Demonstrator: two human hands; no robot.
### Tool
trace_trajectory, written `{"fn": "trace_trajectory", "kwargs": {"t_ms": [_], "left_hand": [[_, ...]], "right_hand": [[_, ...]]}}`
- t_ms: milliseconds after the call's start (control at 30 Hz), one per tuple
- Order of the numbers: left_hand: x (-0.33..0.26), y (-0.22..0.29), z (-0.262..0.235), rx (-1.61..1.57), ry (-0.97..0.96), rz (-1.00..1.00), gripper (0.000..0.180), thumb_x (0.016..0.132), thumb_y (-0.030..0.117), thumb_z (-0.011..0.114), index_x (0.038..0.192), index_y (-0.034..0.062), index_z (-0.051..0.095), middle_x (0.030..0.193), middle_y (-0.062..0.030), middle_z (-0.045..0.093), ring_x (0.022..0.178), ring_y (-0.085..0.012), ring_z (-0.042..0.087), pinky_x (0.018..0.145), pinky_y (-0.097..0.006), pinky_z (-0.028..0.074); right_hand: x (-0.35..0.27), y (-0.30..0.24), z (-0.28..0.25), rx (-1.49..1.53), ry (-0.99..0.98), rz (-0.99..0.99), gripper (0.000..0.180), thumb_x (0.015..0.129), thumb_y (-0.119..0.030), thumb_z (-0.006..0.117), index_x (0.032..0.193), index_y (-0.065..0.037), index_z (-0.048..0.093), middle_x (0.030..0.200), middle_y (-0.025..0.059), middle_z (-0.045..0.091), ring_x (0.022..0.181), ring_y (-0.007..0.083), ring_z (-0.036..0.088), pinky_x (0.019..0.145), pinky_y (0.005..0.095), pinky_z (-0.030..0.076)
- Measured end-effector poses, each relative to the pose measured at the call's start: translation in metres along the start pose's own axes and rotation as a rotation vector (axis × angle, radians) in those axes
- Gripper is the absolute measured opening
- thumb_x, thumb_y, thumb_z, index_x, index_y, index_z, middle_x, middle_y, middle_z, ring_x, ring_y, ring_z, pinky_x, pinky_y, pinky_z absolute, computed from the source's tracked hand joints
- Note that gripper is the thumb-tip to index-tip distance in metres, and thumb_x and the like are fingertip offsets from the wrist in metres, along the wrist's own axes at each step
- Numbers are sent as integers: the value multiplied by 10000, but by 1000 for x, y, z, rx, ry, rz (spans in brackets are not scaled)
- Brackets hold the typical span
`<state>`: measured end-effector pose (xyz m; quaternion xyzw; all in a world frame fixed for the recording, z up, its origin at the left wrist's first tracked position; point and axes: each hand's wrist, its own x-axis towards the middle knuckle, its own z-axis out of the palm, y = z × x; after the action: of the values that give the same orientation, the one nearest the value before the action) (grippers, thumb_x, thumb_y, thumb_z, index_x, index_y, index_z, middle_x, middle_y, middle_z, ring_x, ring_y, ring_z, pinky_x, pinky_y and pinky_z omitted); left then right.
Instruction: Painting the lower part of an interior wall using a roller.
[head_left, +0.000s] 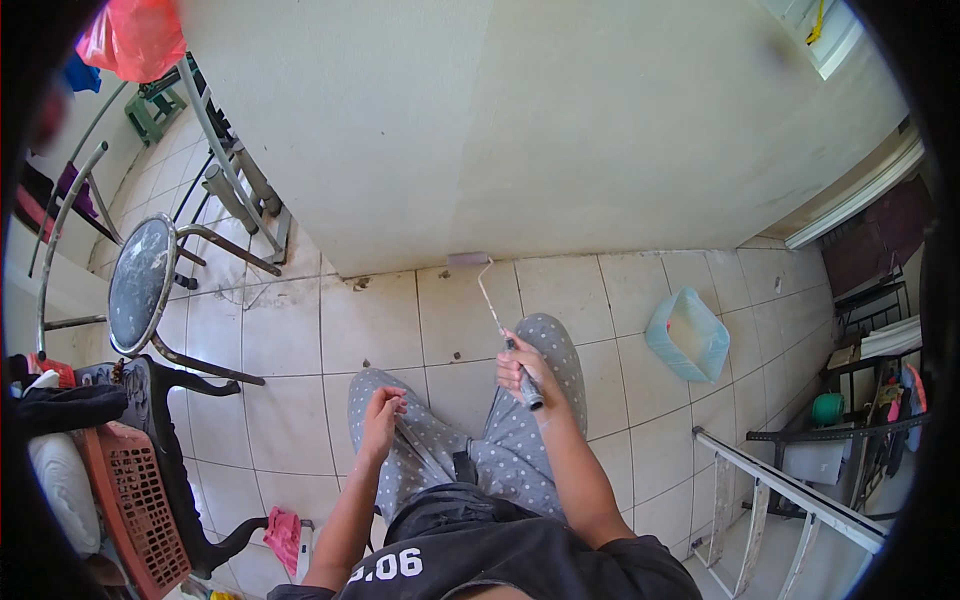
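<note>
My right hand [522, 370] grips the grey handle of a paint roller [485, 285]. Its thin wire frame runs up to a small roller head [468, 259] pressed against the foot of the cream wall [520, 120], just above the tiled floor. My left hand [382, 418] rests on my left thigh with its fingers curled and holds nothing. I am crouched, and my knees in grey dotted trousers [450, 440] point toward the wall.
A light blue paint tray [688, 335] lies on the tiles at right. A metal stool [142, 285] and a drying rack [225, 180] stand at left. An orange basket [135, 505] sits lower left. A ladder [790, 495] lies lower right, shelves behind it.
</note>
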<state>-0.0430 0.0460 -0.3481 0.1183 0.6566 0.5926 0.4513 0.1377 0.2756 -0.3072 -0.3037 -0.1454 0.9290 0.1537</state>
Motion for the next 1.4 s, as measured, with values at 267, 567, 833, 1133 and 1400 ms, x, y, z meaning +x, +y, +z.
{"fn": "trace_trajectory", "kwargs": {"t_ms": [267, 567, 833, 1133, 1400], "left_hand": [[7, -30, -6, -127, 19, 23, 141, 869, 137, 469, 960, 99, 570, 819, 18, 556, 745, -81, 520, 671, -218, 376], [3, -2, 3, -28, 8, 46, 139, 858, 145, 479, 954, 109, 573, 823, 17, 560, 741, -85, 532, 674, -224, 378], [10, -9, -8, -75, 94, 23, 133, 852, 141, 481, 943, 113, 572, 823, 18, 564, 749, -86, 541, 675, -233, 385], [8, 6, 14, -25, -33, 120, 138, 870, 129, 465, 958, 106, 568, 825, 16, 563, 756, -85, 529, 673, -230, 383], [1, -21, -3, -59, 62, 24, 129, 849, 138, 480, 936, 111, 571, 799, 20, 564, 731, -84, 537, 656, -221, 384]], "right_hand": [[-80, -21, 34, 23, -94, -97, 469, 856, 10, 453, 1300, -131, 399, 537, -28, 355, 385, 56, 364, 343, 193, 321], [-16, 5, 10, 15, -22, -48, 444, 830, 22, 490, 1227, -167, 428, 554, -37, 371, 408, 55, 386, 355, 197, 330], [-97, 0, 67, -81, -48, -140, 660, 807, 18, 495, 1396, -169, 263, 537, -16, 359, 389, 69, 368, 370, 218, 323], [-28, 21, 25, -33, 43, -77, 619, 824, 2, 515, 1368, -173, 280, 539, -21, 370, 385, 71, 368, 356, 214, 333], [-151, 12, 112, -94, -109, -266, 748, 822, -11, 519, 1448, -169, 141, 545, -5, 376, 382, 74, 394, 339, 204, 325]]}}
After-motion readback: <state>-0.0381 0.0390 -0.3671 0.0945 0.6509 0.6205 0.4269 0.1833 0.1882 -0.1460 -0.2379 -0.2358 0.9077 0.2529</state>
